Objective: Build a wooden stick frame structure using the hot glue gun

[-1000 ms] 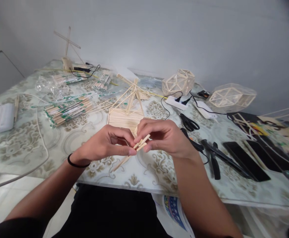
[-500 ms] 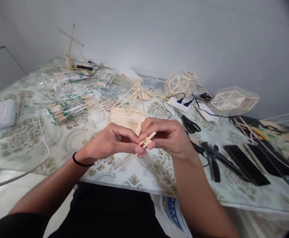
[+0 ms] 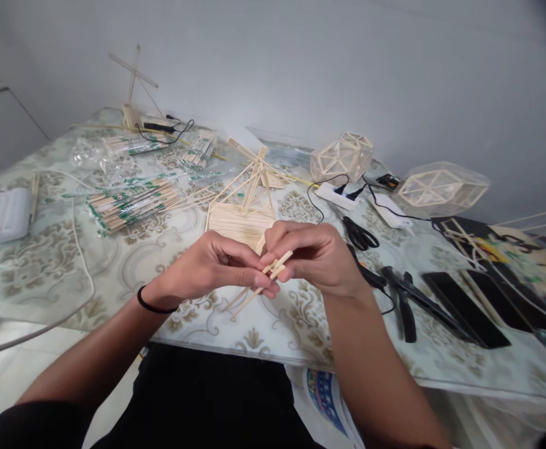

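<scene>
My left hand (image 3: 211,265) and my right hand (image 3: 317,255) meet above the near part of the table, fingertips almost touching. Both pinch a small bundle of thin wooden sticks (image 3: 279,268). The blunt ends stick out between my fingers toward the right, and the long thin ends (image 3: 239,305) slant down to the lower left. How the sticks join is partly hidden by my fingers. Just behind my hands lies a flat panel of sticks laid side by side (image 3: 239,221), with a stick framework (image 3: 258,171) rising behind it.
Wrapped stick packs (image 3: 135,202) lie to the left, near a white ribbed block (image 3: 4,215). On the right are scissors (image 3: 360,234), pliers-like black tools (image 3: 404,299), dark slabs (image 3: 464,308) and a power strip (image 3: 338,196). Clear-sided stick polyhedra (image 3: 443,189) stand at the back.
The thin lower ends of the sticks have swung slightly to the right. Both hands keep their pinch and have barely moved.
</scene>
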Demonstrator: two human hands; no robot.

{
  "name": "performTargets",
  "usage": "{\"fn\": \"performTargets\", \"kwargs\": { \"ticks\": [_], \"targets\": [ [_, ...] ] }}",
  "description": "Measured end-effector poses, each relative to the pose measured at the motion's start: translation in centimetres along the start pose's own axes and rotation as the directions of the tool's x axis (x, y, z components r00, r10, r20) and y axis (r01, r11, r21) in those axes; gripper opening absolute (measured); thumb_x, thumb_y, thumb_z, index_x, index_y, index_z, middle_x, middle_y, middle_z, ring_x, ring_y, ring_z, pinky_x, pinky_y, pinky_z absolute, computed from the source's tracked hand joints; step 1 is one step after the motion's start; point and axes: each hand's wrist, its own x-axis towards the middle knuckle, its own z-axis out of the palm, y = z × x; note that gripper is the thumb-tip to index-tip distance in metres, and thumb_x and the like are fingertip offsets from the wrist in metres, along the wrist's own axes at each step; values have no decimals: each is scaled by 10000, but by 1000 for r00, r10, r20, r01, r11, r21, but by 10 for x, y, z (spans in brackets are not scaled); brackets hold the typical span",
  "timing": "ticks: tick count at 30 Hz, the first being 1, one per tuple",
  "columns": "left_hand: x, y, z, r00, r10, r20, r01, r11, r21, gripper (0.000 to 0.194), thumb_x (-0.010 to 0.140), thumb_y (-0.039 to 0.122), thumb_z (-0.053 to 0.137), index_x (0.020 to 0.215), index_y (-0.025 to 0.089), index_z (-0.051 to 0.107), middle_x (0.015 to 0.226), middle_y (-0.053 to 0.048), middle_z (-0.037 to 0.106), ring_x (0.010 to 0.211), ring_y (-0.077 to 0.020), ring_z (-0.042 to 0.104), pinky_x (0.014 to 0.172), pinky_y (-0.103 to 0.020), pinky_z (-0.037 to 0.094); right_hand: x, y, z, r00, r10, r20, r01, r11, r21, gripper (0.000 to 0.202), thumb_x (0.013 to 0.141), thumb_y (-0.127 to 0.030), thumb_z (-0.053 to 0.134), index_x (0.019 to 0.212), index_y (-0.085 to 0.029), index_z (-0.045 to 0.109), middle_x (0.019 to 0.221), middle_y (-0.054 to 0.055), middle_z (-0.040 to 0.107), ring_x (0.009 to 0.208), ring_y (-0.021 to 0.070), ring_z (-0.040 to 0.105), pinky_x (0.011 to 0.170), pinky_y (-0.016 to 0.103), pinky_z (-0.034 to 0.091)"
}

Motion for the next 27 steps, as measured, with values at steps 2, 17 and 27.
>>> {"fn": "performTargets", "kwargs": {
  "ticks": [2, 17, 27],
  "targets": [
    [1, 0, 1, 1000, -6, -5, 6, 1000, -30, 21, 866, 177, 868, 885, 178, 878, 879, -74, 867, 791, -148, 793, 776, -221, 616, 0, 0, 0, 1000, -5, -8, 5, 1000, 9, 186, 761, -330, 968, 922, -272, 896, 799, 32, 753, 622, 123, 685, 552, 249, 582],
    [4, -4, 4, 999, 36, 6, -33, 962, -271, 53, 864, 182, 882, 915, 189, 873, 880, -43, 865, 810, -181, 839, 810, -272, 680, 2, 3, -8, 999, -22, 33, 24, 999, -46, 213, 762, -332, 968, 962, -311, 895, 731, -8, 641, 637, 105, 592, 548, 237, 473],
    [7, -2, 5, 999, 2, -38, -11, 968, -250, 82, 797, 188, 932, 838, 170, 863, 787, -50, 846, 739, -181, 826, 749, -264, 669, 3, 3, -9, 998, -47, 40, 51, 991, -124, 266, 750, -371, 975, 1001, -343, 890, 707, -21, 603, 645, 115, 529, 557, 273, 392]
  ]
}}
